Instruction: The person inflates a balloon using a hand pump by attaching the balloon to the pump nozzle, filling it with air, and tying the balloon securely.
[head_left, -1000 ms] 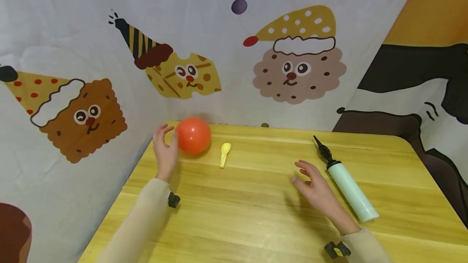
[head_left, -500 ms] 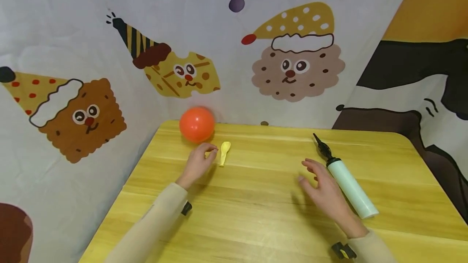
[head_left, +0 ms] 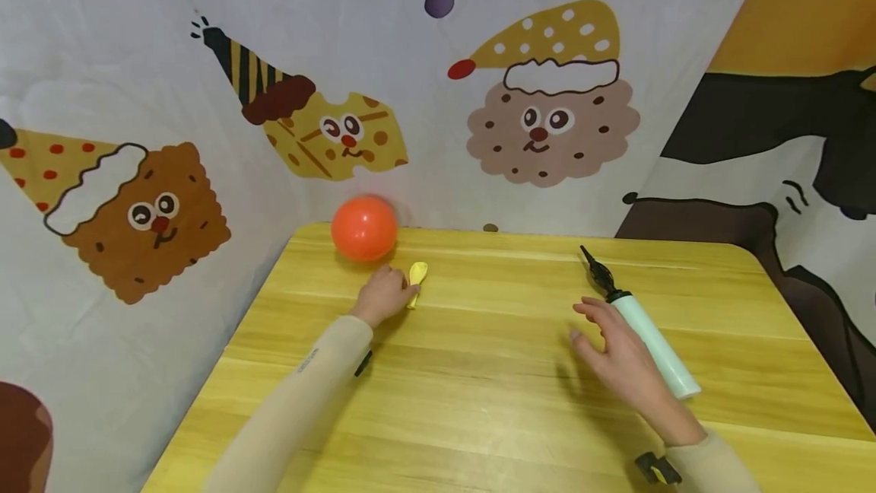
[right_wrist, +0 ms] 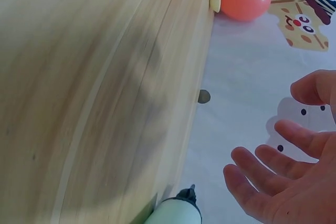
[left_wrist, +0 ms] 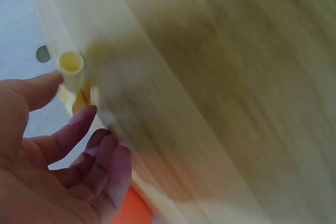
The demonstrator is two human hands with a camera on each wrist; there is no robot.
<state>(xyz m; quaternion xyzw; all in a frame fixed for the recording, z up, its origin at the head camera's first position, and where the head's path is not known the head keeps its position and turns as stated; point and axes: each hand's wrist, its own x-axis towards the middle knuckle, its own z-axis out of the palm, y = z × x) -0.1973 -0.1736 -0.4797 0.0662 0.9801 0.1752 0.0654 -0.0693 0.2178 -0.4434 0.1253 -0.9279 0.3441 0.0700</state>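
Observation:
A limp yellow balloon (head_left: 418,273) lies on the table, its ring-shaped mouth (left_wrist: 71,63) toward the near side. My left hand (head_left: 385,294) is right at the balloon. In the left wrist view, the thumb and index finger (left_wrist: 73,132) stand on either side of its neck with a gap between them; whether they touch it is unclear. Just behind this hand sits an inflated red balloon (head_left: 365,227). My right hand (head_left: 626,352) hovers, fingers loosely bent and holding nothing. Beside it lies a hand pump (head_left: 657,345) with a mint-green barrel and black nozzle.
The wooden table (head_left: 479,402) ends at the back against a white cloth backdrop (head_left: 411,6) printed with cartoon biscuits and cheese in party hats. Each wrist carries a small black camera, such as the right one (head_left: 658,469).
My left hand has left the red balloon's left side and moved right to the yellow balloon. The red balloon has shifted slightly back. My right hand has drifted slightly right, toward the pump.

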